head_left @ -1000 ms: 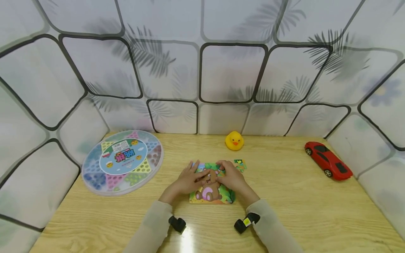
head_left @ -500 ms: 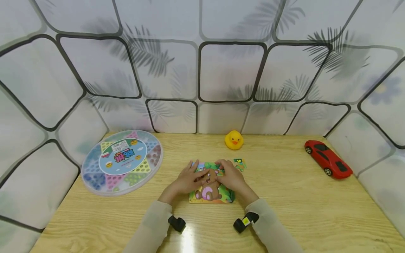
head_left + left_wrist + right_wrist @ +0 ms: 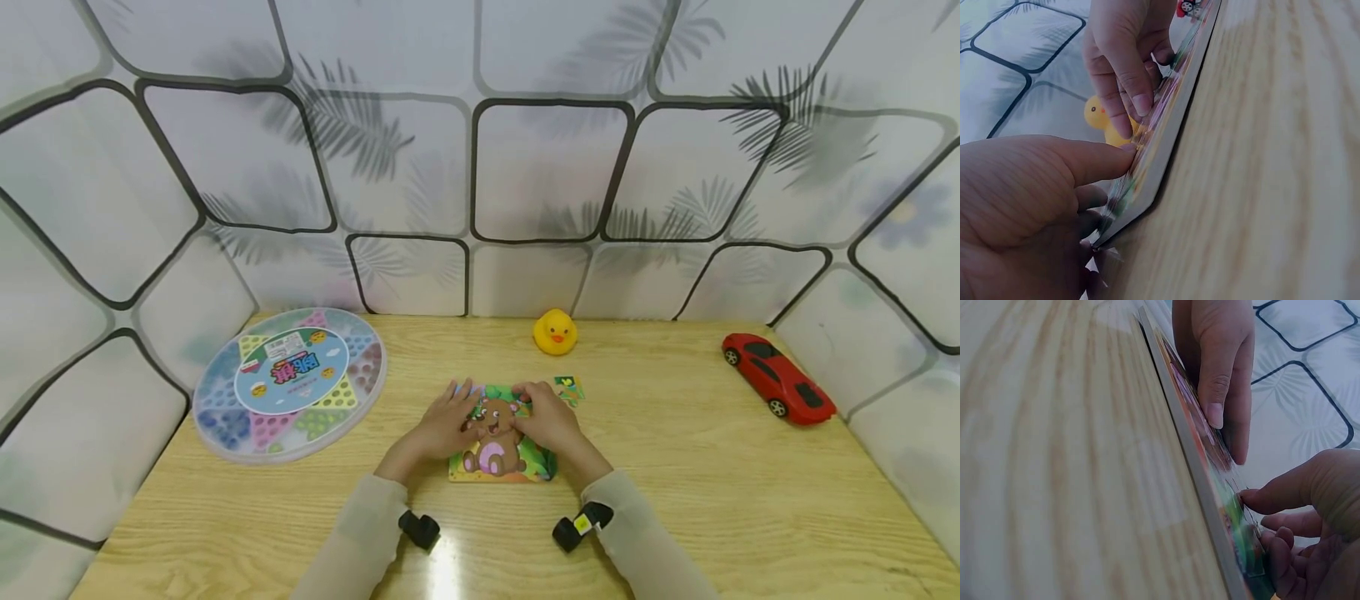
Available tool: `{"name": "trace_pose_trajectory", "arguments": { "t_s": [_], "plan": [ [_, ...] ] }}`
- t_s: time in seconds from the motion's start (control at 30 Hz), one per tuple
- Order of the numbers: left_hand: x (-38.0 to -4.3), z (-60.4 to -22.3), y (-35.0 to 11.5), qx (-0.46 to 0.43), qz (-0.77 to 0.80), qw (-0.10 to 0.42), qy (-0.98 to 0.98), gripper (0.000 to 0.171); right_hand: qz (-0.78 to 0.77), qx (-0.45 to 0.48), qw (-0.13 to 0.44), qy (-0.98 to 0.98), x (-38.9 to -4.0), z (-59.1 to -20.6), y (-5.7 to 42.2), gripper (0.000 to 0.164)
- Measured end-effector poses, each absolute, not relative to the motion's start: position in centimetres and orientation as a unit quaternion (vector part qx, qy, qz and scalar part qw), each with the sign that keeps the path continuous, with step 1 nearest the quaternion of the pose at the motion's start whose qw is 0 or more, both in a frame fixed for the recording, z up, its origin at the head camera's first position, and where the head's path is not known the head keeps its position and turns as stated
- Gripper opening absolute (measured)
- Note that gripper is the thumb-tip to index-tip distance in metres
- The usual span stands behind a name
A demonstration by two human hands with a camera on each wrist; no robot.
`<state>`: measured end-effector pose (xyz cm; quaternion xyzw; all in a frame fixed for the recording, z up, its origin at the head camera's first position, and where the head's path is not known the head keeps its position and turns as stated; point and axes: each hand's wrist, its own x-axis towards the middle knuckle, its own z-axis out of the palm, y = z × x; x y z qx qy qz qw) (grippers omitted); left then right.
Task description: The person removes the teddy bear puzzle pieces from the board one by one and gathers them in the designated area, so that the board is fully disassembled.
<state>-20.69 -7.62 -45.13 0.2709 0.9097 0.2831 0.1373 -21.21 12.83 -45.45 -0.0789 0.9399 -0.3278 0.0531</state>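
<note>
A bear jigsaw puzzle [image 3: 492, 458] lies flat on the table, its brown bear face showing between the two hands. My left hand [image 3: 442, 423] rests on the puzzle's left side with fingers stretched forward; in the left wrist view its thumb [image 3: 1104, 161] touches the picture. Over the upper right part is my right hand [image 3: 553, 423], fingers bent. In the right wrist view the right thumb [image 3: 1279, 492] touches the puzzle surface [image 3: 1230, 506], the other fingers curling at the edge. Whether they pinch a piece is hidden. Behind the right hand lies a loose puzzle piece [image 3: 570, 388].
A yellow rubber duck [image 3: 556, 332] sits behind the puzzle. To the left is a round Chinese checkers set [image 3: 291, 385] in clear packaging. A red toy car [image 3: 777, 379] stands at the right near the patterned cloth wall [image 3: 551, 175]. The wooden table [image 3: 675, 467] lies under everything.
My left hand's thumb side has drawn back from the bear's face, which now shows more. The right hand has hardly moved, and the loose piece stays put.
</note>
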Motion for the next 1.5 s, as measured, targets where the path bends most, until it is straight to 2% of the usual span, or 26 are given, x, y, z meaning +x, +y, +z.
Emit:
{"name": "trace_pose_trajectory", "arguments": {
  "t_s": [0.23,0.53,1.03,1.3,1.5],
  "plan": [
    [-20.60,-45.08,-7.68,0.273,0.285,0.135,0.909,0.068,-0.322,-0.070,0.054,0.943,-21.21,-45.50,12.78,0.043],
    [-20.60,-45.05,-7.69,0.273,0.284,0.130,0.910,0.066,-0.324,-0.064,0.062,0.942,-21.26,-45.46,12.70,0.041],
    [-20.78,-45.21,-7.75,0.275,0.273,0.125,0.913,0.065,-0.331,-0.063,0.061,0.939,-21.68,-45.45,12.78,0.047],
    [-20.80,-45.23,-7.75,0.281,0.272,0.125,0.912,0.066,-0.366,-0.059,0.058,0.927,-21.69,-45.65,13.02,0.036],
    [-20.83,-45.44,-7.74,0.278,0.268,0.121,0.914,0.066,-0.455,-0.030,0.057,0.888,-21.70,-46.05,12.96,0.021]
  ]
}}
